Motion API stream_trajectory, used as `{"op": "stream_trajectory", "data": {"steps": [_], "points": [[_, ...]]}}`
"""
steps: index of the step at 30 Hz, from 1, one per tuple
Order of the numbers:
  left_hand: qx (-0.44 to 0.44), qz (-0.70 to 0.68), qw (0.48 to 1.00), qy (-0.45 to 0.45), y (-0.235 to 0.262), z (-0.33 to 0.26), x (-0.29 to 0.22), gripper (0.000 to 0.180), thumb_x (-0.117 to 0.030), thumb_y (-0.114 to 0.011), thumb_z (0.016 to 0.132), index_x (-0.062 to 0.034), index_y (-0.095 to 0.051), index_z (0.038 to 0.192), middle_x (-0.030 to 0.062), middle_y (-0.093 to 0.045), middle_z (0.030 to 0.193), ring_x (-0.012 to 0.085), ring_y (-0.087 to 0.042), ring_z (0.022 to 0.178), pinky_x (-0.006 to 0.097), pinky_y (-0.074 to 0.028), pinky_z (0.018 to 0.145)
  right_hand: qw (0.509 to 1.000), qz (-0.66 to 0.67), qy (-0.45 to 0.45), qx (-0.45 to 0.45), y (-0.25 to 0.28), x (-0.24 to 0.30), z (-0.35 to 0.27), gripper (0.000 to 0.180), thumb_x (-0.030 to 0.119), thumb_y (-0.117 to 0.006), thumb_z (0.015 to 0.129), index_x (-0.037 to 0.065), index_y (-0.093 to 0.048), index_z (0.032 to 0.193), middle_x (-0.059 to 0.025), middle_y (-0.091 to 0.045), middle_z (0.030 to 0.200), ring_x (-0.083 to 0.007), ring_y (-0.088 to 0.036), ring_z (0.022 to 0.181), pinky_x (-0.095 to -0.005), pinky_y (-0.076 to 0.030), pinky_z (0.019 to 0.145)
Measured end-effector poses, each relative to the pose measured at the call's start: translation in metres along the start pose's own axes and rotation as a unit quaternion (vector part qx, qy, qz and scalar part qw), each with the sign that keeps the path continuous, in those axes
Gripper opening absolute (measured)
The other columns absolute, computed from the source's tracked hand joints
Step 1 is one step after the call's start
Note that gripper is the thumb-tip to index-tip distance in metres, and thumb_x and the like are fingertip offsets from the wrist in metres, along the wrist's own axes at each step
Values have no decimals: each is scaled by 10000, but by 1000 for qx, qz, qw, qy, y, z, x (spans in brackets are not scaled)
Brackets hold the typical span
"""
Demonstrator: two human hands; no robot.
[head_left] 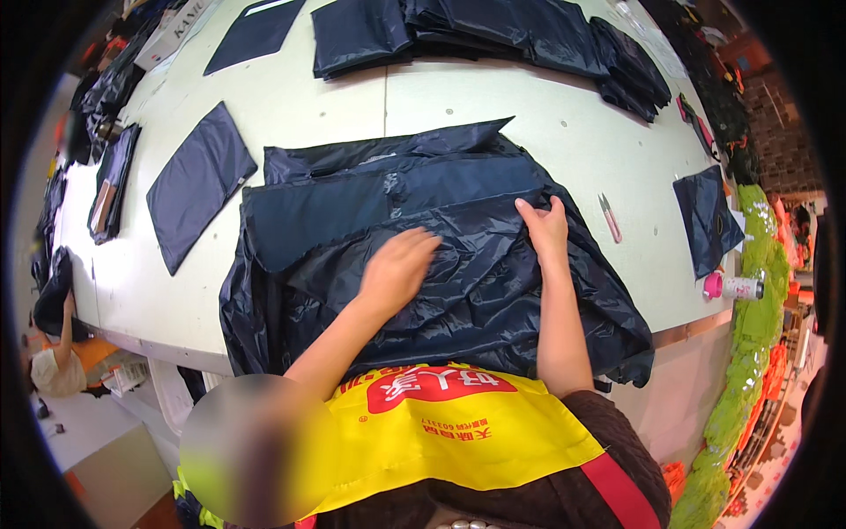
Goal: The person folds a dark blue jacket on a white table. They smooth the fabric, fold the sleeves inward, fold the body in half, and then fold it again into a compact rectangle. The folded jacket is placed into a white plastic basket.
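Observation:
A pile of dark navy shiny fabric pieces (423,220) lies on the white table (546,123) in front of me. My left hand (398,264) rests palm down on the crumpled top layer, its fingers slightly curled. Further right, my right hand (545,227) pinches a fold of that same top piece between thumb and fingers. Both forearms come up from the lower edge over a yellow apron (449,423).
A flat navy panel (196,181) lies at left; more stacked navy fabric (493,31) is at the back. A small pink snipping tool (609,217) and a pink-capped bottle (731,286) sit right. Another person (55,353) sits low at far left.

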State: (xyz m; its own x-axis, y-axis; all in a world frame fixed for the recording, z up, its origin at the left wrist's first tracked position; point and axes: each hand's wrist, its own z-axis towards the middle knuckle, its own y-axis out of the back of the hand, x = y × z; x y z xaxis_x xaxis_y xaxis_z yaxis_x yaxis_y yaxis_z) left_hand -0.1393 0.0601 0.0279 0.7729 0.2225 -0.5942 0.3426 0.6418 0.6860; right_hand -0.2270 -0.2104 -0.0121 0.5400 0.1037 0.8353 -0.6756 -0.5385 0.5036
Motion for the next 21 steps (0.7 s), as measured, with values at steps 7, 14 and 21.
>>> {"op": "stream_trajectory", "data": {"steps": [7, 14, 21], "points": [[185, 144, 968, -94, -49, -4, 24, 733, -588, -544, 791, -94, -452, 1325, 166, -412, 1383, 317, -315, 1323, 504, -210, 1083, 872, -45, 487, 5, -36, 69, -48, 539, 24, -579, 794, -6, -420, 1308, -196, -601, 1102, -301, -621, 914, -352, -501, 800], [176, 8, 981, -80, -37, -12, 20, 502, -361, -631, 810, -53, -552, 1199, 180, -517, 1264, 362, -448, 1196, 470, -291, 1050, 851, -238, 398, 248, -112, 63, -76, 577, 115, -616, 798, 40, -384, 1321, -210, -544, 1027, -393, -575, 905, -432, -488, 764], [-205, 122, 950, 203, 74, -99, 1, 385, -59, -715, 708, -23, -576, 1065, 137, -565, 1020, 321, -523, 987, 388, -410, 900, 797, -136, 543, 225, -86, 67, -73, 353, 58, -607, 796, 38, -563, 1145, -127, -588, 1043, -326, -582, 924, -391, -490, 788]]}}
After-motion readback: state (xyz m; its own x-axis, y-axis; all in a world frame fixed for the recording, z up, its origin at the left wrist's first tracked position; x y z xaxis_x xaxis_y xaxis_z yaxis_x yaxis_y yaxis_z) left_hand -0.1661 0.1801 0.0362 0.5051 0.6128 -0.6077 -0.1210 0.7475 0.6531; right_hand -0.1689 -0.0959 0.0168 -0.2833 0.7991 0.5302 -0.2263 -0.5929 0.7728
